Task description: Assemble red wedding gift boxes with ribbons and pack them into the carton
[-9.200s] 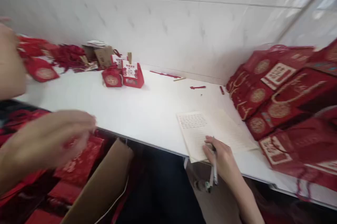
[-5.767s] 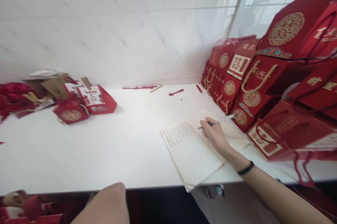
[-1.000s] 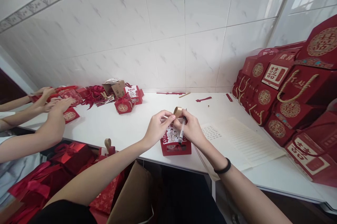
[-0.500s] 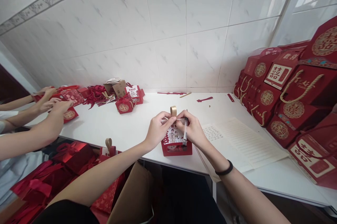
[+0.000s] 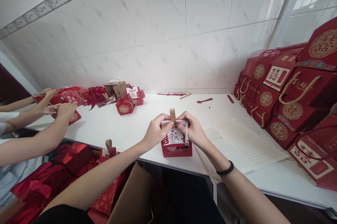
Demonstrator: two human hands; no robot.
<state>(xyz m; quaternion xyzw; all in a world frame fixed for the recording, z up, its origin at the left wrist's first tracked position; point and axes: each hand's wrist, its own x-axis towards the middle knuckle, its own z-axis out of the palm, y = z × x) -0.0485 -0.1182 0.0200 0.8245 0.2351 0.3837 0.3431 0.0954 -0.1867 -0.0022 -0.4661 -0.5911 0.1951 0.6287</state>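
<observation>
A small red gift box (image 5: 177,152) with a white panel of cartoon figures stands upright at the table's front edge. From its top rises a gold ribbon loop (image 5: 172,115). My left hand (image 5: 157,131) is closed on the top left of the box, thumb on the front beside the loop's base. On the other side my right hand (image 5: 194,129) grips a clear-barrelled pen (image 5: 186,133), which points down in front of the box. My right thumb presses the box top; the other fingertips are partly hidden behind it.
Red gift boxes (image 5: 265,97) are stacked at the right. Printed paper sheets (image 5: 242,143) lie beside my right forearm. Ribbon scraps (image 5: 204,101) and small boxes (image 5: 125,106) lie further back. Other people's hands (image 5: 65,111) hold a red box at the left. More boxes (image 5: 76,157) fill the lower left.
The gold loop looks narrower and seen more edge-on, as if turned. My left thumb has moved slightly down and left from the loop's base. The pen stands more upright.
</observation>
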